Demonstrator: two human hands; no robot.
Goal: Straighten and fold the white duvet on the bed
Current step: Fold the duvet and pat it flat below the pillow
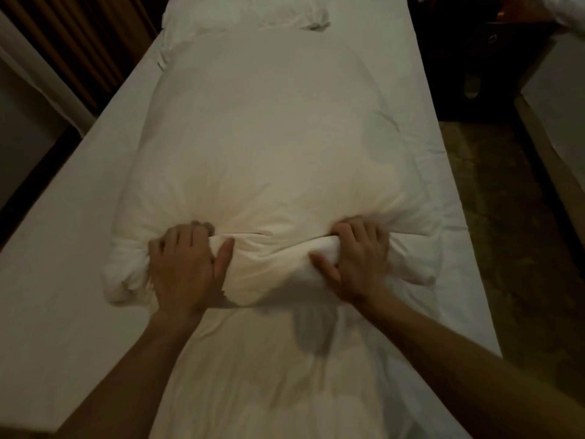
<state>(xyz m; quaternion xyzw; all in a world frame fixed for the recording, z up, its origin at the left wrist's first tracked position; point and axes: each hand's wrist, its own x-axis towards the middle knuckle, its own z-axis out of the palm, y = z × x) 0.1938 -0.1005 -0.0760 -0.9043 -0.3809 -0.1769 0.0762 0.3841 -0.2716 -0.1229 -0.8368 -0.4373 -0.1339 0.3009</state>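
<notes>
Two bare forearms reach in from the bottom edge over the white duvet (253,137), which lies lengthwise down the middle of the bed (57,248) and runs on toward the camera beneath the arms. Left hand (186,267) and right hand (357,261) each clutch a thick rolled fold of the duvet — fingers curled over its far side, thumbs pressed into the near side — with a bulge of fabric between them. White sheet shows bare on both sides of the duvet. At the head end sits a rumpled white pillow (240,11). Left of the bed hangs a brown pleated curtain (79,36); on the right is dim patterned carpet (506,232) and a dark piece of furniture (474,58) — too shadowed to make out. No writing can be read.
</notes>
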